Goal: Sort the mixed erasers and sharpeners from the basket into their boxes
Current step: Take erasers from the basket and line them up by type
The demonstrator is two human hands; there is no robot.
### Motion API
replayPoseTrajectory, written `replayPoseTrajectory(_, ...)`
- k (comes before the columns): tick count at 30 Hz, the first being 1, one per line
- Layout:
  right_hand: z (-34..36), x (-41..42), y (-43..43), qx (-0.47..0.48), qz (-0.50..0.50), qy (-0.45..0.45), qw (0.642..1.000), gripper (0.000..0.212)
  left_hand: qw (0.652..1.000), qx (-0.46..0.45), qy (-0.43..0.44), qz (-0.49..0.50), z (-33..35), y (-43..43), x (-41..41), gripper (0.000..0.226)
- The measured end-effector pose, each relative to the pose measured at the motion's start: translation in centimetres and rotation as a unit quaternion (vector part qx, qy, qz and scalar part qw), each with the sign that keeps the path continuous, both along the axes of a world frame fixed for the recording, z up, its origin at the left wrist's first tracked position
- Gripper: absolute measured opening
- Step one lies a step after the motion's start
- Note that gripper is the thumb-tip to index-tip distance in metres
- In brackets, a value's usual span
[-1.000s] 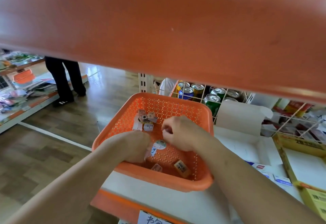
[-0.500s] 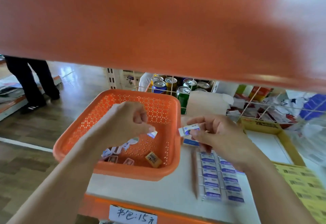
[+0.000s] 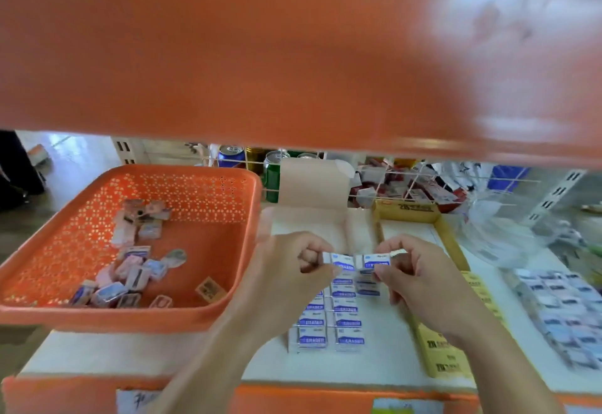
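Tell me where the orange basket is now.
Head view, left side: the orange basket sits on the white shelf, directly left of the left hand and the boxed erasers.

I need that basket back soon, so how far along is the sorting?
Done: rows of packed erasers lie in the white box. In hand: the left hand pinches one eraser and the right hand a second eraser, both above those rows. Left: a heap of small items lies in the orange basket, so the job looks only partway through.
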State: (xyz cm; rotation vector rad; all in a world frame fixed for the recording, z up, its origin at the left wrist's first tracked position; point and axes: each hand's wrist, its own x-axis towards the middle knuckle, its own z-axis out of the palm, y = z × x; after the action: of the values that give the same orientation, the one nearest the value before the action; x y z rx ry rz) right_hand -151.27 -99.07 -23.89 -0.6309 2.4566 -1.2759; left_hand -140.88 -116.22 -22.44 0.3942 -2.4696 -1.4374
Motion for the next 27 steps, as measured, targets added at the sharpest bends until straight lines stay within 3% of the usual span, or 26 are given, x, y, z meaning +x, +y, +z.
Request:
replayPoseTrajectory(6,-0.6,-0.3,1.2,0.139,0.014,0.097,0.985,0.017,0.998,-0.061,-0.006,0.023,-2.3,0.8,-1.3,0.022)
replayPoseTrajectory(15,-1.2,-1.0,1.2,0.151,0.042,0.078,0.985,0.016,0.997,-0.055,-0.014,0.048,-3.2,1.3,-2.2,0.031)
replayPoseTrajectory(27,-1.9,-1.5,0.1,0.237,0.050,0.092,0.966,0.009,0.998,-0.049,-0.007,0.048,-3.7,1.8,-3.0,0.031)
